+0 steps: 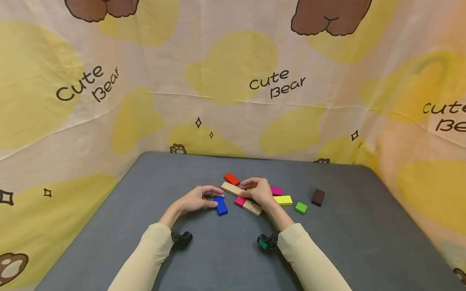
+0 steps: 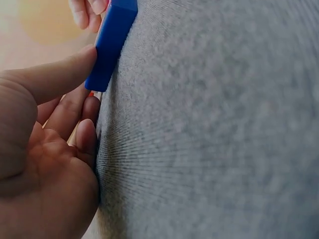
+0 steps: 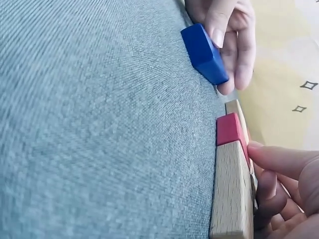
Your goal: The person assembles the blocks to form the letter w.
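In the head view my left hand [image 1: 202, 198] pinches a blue block [image 1: 221, 206] between its thumb and fingers, holding it tilted just over the grey table. The thumb [image 2: 82, 62] presses one face of it in the left wrist view. My right hand [image 1: 258, 190] bends over a long plain wooden block [image 1: 231, 188], thumb on its near side and fingers on the far side; the hand hides that end. In front of this block lie a pinkish-red block [image 3: 228, 128] and another plain wooden block [image 3: 229, 191], end to end, with the right thumb tip beside the red one.
An orange-red block [image 1: 231, 179] lies behind the long wooden one. To the right are magenta [image 1: 276, 191], yellow [image 1: 284, 200], green [image 1: 301, 207] and dark brown [image 1: 318, 197] blocks. A patterned cloth [image 1: 233, 121] rises behind the grey table [image 1: 218, 258].
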{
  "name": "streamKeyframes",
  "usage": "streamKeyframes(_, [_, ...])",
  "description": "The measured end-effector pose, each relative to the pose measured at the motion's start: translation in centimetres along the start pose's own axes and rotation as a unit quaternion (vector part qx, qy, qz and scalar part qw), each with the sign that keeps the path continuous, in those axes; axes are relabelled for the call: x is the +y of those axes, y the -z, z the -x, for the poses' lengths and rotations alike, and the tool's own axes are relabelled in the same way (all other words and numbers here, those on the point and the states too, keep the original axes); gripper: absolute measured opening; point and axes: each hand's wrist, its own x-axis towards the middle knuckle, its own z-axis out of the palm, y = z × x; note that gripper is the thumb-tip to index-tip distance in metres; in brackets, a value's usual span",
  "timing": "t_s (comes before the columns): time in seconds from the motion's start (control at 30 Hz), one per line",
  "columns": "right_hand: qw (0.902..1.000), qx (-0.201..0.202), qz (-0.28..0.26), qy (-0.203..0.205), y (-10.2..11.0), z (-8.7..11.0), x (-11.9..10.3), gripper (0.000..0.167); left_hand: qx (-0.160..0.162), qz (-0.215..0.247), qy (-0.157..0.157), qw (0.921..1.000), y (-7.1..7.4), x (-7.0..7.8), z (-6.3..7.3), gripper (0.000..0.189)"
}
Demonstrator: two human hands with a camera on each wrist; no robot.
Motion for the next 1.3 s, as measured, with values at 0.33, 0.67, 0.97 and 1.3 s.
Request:
streamKeyframes(0.33, [0.9998, 0.014, 0.014, 0.006, -0.3, -0.3, 0.3, 0.028, 0.033, -0.038, -0.016, 0.9986, -0.2, 0.0, 0.3, 0.037])
streamKeyframes(0.67, [0.9990, 0.010, 0.035, 0.026, -0.1, -0.4, 0.3, 0.027, 0.059, -0.067, 0.018, 0.9959, -0.1, -0.1, 0.5, 0.036])
streamKeyframes(0.97, [0.9905, -0.037, 0.123, 0.048, 0.5, -0.4, 0.3, 0.029, 0.063, -0.071, 0.024, 0.9952, -0.3, -0.7, 0.4, 0.035])
streamKeyframes(1.3, [0.9860, -0.028, 0.152, 0.064, 0.2, -0.4, 0.0, 0.033, 0.064, -0.073, 0.019, 0.9951, -0.2, -0.4, 0.6, 0.034])
